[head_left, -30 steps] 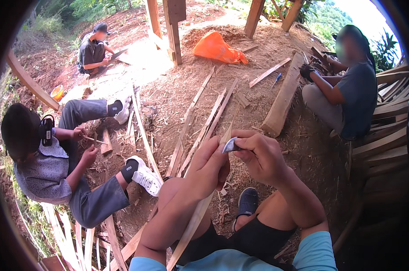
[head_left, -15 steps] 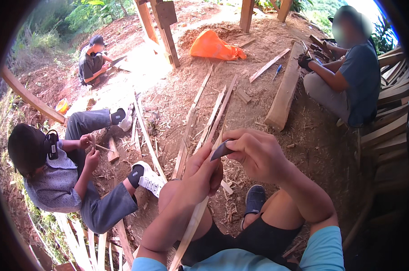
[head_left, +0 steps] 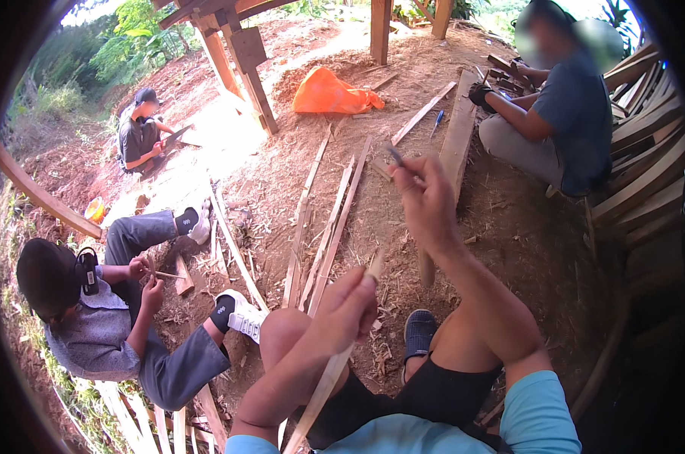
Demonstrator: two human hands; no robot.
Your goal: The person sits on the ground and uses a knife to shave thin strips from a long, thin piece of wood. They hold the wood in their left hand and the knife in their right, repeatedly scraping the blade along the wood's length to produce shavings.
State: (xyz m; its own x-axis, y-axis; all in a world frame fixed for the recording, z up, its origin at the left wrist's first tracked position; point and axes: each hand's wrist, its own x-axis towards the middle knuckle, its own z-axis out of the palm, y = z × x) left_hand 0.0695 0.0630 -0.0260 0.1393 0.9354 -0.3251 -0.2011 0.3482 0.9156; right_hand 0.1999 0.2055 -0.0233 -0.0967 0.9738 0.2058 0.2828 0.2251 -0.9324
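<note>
My left hand [head_left: 346, 310] is closed round a long pale wooden strip [head_left: 323, 393]. The strip's narrowed tip sticks out above the fist, and its other end runs down past my lap. Farther forward and to the right, my right hand [head_left: 425, 200] is raised, its fingers closed on a knife. The dark blade of this knife [head_left: 394, 156] points up and away, apart from the strip. A brown rounded piece [head_left: 426, 268] below the hand looks like its handle; the grip itself is partly covered by my fingers.
Long wooden strips [head_left: 333, 234] and shavings lie on the dirt ahead. A thick plank [head_left: 459, 140] lies before a seated person [head_left: 569, 113] at right. Another person [head_left: 104, 318] sits close on my left; one crouches farther back. An orange sheet [head_left: 331, 92] lies by wooden posts [head_left: 250, 72].
My right hand has lifted the knife off the strip, moving it forward and up to the right. My left hand has lowered slightly with the strip. The view has shifted a little.
</note>
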